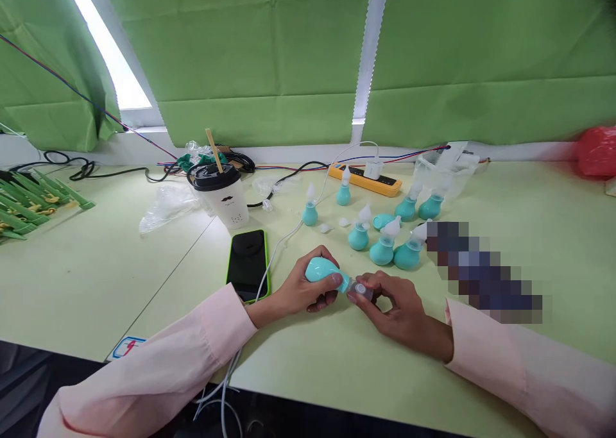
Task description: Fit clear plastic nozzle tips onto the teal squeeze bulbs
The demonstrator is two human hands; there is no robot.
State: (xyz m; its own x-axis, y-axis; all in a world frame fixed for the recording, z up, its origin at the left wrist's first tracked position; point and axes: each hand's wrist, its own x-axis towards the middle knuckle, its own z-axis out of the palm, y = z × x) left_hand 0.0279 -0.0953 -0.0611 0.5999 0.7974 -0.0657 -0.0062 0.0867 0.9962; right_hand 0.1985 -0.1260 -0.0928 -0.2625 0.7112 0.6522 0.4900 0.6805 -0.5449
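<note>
Closed round a teal squeeze bulb [321, 269], my left hand [308, 284] holds it tilted, its neck pointing down to the right. A clear, greyish collar [359, 288] sits at the neck, and the thumb and fingers of my right hand [394, 300] pinch it. Whether the collar is fixed to the bulb I cannot tell. These parts look like a nasal aspirator. Beyond my hands stand several like it, teal bulbs with translucent tips, among them one aspirator [382, 251] close by and another [310, 213] further left. A teal bulb [385, 221] lies on its side between them.
A phone [247, 265] in a green case lies by my left wrist under a white cable [276, 249]. Behind it stands a lidded paper cup [226, 201] with a straw. Further back are a yellow power strip [385, 185], a clear plastic bag [168, 207] and a translucent container [447, 175].
</note>
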